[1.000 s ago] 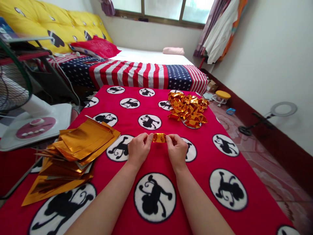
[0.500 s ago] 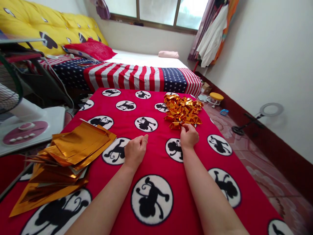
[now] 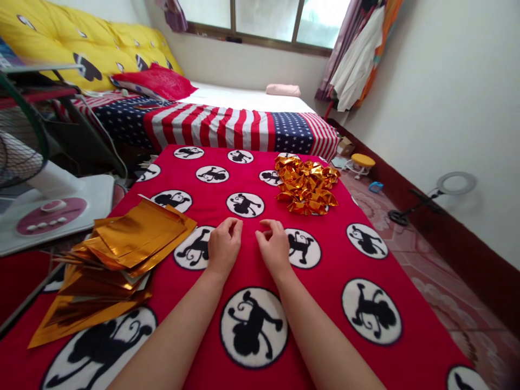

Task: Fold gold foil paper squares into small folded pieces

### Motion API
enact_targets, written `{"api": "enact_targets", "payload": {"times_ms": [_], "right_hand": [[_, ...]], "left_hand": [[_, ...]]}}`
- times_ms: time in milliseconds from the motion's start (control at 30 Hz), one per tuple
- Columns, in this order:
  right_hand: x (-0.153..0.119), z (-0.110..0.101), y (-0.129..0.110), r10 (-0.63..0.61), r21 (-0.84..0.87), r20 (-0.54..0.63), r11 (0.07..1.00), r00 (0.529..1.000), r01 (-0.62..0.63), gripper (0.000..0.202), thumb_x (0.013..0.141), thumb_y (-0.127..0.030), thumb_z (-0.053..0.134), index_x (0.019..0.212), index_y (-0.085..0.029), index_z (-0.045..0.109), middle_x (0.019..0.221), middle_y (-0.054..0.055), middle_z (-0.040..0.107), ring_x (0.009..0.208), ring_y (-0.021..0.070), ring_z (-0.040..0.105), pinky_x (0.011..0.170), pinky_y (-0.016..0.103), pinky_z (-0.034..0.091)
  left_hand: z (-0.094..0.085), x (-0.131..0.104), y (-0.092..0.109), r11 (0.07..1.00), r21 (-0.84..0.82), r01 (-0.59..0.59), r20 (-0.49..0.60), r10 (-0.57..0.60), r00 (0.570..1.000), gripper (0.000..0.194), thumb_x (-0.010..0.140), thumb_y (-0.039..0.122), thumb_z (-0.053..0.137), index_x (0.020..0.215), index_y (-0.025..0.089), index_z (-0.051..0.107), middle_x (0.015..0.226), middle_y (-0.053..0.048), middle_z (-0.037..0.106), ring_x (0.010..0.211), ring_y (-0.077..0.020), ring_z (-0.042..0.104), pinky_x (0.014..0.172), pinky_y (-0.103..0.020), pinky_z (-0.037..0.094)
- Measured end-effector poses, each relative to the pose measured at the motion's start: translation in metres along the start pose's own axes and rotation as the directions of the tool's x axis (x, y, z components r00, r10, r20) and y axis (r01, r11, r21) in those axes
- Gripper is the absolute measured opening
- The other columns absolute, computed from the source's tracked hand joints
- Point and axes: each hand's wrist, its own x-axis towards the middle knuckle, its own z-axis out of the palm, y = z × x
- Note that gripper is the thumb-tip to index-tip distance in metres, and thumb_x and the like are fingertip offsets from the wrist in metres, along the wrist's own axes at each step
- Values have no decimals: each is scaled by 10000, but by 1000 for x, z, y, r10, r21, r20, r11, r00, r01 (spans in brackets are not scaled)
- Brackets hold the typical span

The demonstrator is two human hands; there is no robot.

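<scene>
I see right hand [image 3: 275, 246] loosely open; left hand [image 3: 223, 246] curled, can't tell its grip. Gold foil sheets [image 3: 140, 235] lie left, folded foil pieces [image 3: 306, 181] ahead-right.

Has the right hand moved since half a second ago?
Yes: the right hand moved left, from the right edge of the printed circle beside it to its left edge, away from the folded gold pieces.

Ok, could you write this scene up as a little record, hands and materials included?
Left hand: fingers curled, no item visible in it
Right hand: thumb and fingertips apart, no item visible between them
Flat stock: loose, fanned stack of gold sheets, left of both hands
Shaped pieces: heap of folded gold pieces, beyond the right hand
Surface: red cloth with black figures in white circles
</scene>
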Motion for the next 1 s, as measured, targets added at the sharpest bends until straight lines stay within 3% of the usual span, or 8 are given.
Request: {"api": "enact_targets", "payload": {"times_ms": [100,200,300,433,533,733,900,1000], "right_hand": [[-13,10,-10,-64,-126,86,989,994,75,163,791,-179,582,932,-216,655,925,32,638,858,188,593,800,314,434],[-12,9,-8,-59,-117,71,991,996,67,143,806,-163,560,902,-210,654,904,30,640,836,180,593,762,299,432],[-9,8,-5,-76,-108,68,991,995,83,124,809,-162,557,864,-213,655,895,27,638,824,179,595,752,298,433],[-10,9,-5,-85,-117,69,989,994,92,129,810,-160,556,834,-221,666,892,29,640,823,183,601,758,306,437],[-10,10,-6,-89,-112,66,989,994,96,129,812,-162,560,829,-226,671,899,29,640,831,186,605,758,306,442],[-11,10,-4,-90,-106,66,990,994,97,117,807,-160,578,817,-221,678,897,21,637,842,183,604,778,308,436],[-12,9,-5,-93,-106,66,989,993,100,123,809,-158,576,812,-222,680,902,16,641,857,184,606,790,317,425],[-12,8,-5,-93,-99,67,990,993,99,126,810,-160,572,803,-225,679,899,19,645,858,188,607,785,322,424]], "left_hand": [[-8,4,-1,991,109,-73,-157,90,984,230,891,324,518,1033,185,634,1069,-97,675,1044,-253,589,924,-365,417],[-29,13,-5,954,299,-30,-301,124,946,371,868,326,552,1211,187,575,1350,-134,538,1309,-310,417,1112,-488,257],[-56,24,-23,900,419,116,-371,54,927,560,863,380,545,1361,142,450,1526,-189,317,1448,-364,175,1152,-579,109],[-78,34,-64,826,439,353,-425,-155,892,873,834,504,541,1464,-23,244,1536,-356,123,1445,-477,26,1109,-664,95],[-80,37,-87,764,465,447,-341,-311,887,892,828,558,519,1400,-100,331,1488,-405,201,1415,-525,107,1101,-667,114],[-75,35,-92,754,576,316,-235,-218,947,702,899,475,434,1339,-71,477,1444,-370,340,1389,-464,264,1125,-572,187],[-77,35,-89,780,596,192,-152,-125,980,441,930,330,372,1169,113,672,1357,-236,527,1299,-404,413,1052,-575,280],[-79,34,-79,851,505,142,-131,-87,987,371,909,324,424,1069,164,718,1206,-167,650,1160,-348,539,1006,-476,349]]}}
